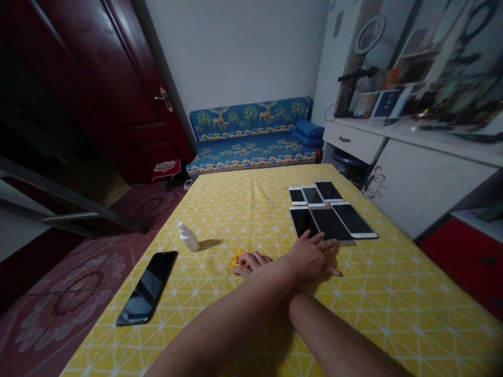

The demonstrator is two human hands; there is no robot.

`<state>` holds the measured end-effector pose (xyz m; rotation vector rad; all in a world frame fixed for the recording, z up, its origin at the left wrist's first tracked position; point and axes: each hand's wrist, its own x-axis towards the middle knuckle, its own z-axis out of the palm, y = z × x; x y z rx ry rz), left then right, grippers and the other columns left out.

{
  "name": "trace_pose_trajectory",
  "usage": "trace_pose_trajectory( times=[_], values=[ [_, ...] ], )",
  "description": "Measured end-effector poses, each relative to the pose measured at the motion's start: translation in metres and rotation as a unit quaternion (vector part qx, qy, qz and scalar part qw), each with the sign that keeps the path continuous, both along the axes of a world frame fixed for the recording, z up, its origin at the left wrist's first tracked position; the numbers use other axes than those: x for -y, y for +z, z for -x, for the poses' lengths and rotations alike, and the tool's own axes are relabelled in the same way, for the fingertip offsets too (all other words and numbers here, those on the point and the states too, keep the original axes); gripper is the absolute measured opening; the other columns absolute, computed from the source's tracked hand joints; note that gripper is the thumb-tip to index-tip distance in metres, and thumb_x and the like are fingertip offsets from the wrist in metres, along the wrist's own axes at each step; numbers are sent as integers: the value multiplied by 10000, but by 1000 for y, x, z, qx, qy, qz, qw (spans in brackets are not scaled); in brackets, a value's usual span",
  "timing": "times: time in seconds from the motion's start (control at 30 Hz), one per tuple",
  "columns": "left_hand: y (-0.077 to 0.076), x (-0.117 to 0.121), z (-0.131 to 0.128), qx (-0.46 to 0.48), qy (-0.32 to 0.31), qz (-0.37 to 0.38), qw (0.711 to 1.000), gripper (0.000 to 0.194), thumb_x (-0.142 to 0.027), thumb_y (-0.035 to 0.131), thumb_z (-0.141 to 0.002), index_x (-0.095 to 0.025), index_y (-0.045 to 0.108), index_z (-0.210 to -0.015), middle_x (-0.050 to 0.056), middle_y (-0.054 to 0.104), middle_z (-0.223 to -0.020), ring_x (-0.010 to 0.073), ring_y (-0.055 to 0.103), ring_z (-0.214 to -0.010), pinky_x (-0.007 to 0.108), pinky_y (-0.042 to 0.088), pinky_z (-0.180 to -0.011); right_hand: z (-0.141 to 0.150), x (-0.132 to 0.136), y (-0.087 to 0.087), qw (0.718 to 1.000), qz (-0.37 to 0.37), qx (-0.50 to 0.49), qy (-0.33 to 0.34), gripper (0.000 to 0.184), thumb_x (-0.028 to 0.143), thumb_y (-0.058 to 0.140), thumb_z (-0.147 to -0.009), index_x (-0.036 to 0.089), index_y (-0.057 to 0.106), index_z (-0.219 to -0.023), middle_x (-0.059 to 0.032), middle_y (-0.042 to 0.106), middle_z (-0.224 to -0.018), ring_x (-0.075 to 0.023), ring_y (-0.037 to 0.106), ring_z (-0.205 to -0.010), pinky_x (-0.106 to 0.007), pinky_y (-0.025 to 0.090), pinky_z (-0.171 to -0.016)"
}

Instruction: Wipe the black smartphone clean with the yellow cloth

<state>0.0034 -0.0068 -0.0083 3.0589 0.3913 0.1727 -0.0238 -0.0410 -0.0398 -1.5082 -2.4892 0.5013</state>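
Note:
My forearms cross over the table, the left one on top. My left hand reaches to the right with its fingers spread, fingertips at the lower edges of a white-framed phone and the dark-screened phone beside it. These belong to a group of several phones laid in two rows. My right hand, partly hidden behind the left forearm, is closed on a yellow cloth against the tabletop. Left of it stands a small white bottle. A larger black phone lies near the table's left edge.
A yellow patterned tablecloth covers the table. Beyond its far edge is a blue patterned sofa. A white dresser with a ring light stands at the right. A dark red door and a low stool are at the left.

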Motion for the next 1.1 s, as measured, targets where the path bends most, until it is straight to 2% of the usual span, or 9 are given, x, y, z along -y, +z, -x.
trace_pose_trajectory(
  times=[0.23, 0.43, 0.53, 0.6, 0.67, 0.73, 0.77, 0.87, 1.1],
  values=[
    [-5, 0, -2, 15, 7, 14, 1000, 674, -615, 381, -953, -182, 390, -1469, 47, 369, -1574, 300, 338, -1430, 553, 291, -1143, -1, 2, 7, 999, 10, 7, 31, 403, 407, 443, -973, 401, 508, -1370, -38, 461, -1445, -295, 418, -1313, -551, 325, -1089],
    [-4, -3, 0, 18, -2, 31, 999, 605, -598, 425, -948, -247, 445, -1441, 41, 370, -1574, 295, 330, -1439, 517, 338, -1124, 0, -1, 9, 999, 19, 12, 41, 403, 381, 452, -970, 357, 532, -1365, -60, 478, -1427, -291, 428, -1288, -508, 367, -1059],
    [2, -5, 0, 43, -30, 24, 998, 503, -527, 451, -963, -210, 570, -1334, 72, 416, -1543, 296, 407, -1386, 471, 397, -1086, 2, 1, 15, 999, 20, 3, 39, 393, 383, 482, -956, 358, 556, -1340, -56, 484, -1422, -281, 444, -1262, -469, 385, -1041],
    [8, -5, 0, 58, -42, 23, 997, 431, -482, 436, -980, -190, 667, -1196, 97, 551, -1422, 270, 521, -1273, 398, 461, -1011, 3, 2, 16, 999, 14, 0, 34, 387, 384, 481, -956, 360, 560, -1334, -50, 493, -1411, -270, 455, -1246, -442, 393, -1029],
    [12, -4, 0, 51, -29, 23, 998, 429, -463, 407, -993, -180, 726, -1038, 118, 698, -1155, 244, 627, -1081, 344, 513, -878, 4, 2, 15, 999, 6, 0, 32, 381, 380, 473, -961, 359, 560, -1331, -46, 502, -1398, -262, 462, -1234, -432, 391, -1027],
    [13, -3, -1, 33, -3, 22, 999, 472, -472, 387, -995, -171, 742, -915, 122, 724, -912, 231, 671, -889, 321, 523, -737, 4, 3, 14, 999, 1, 0, 32, 379, 379, 481, -958, 351, 565, -1326, -51, 510, -1386, -266, 465, -1228, -439, 392, -1026],
    [13, -3, -1, 27, 7, 20, 999, 491, -479, 383, -993, -165, 742, -873, 120, 717, -853, 228, 677, -825, 314, 516, -684, 4, 3, 14, 999, 0, 0, 32, 381, 378, 488, -954, 347, 566, -1327, -55, 510, -1385, -270, 464, -1227, -445, 394, -1022],
    [9, -4, 0, 31, 23, 11, 999, 473, -457, 398, -989, -159, 736, -842, 113, 713, -851, 224, 681, -778, 296, 496, -615, 4, 2, 13, 999, 6, 4, 33, 389, 368, 494, -954, 347, 561, -1337, -62, 501, -1400, -279, 454, -1238, -457, 400, -1016],
    [9, -4, 1, 23, 44, 24, 998, 344, -347, 476, -955, -139, 723, -834, 120, 705, -912, 241, 672, -848, 305, 515, -649, 2, 0, 3, 999, -18, 7, 43, 417, 370, 479, -964, 360, 514, -1380, -58, 486, -1413, -275, 435, -1261, -465, 385, -1039]
  ],
)
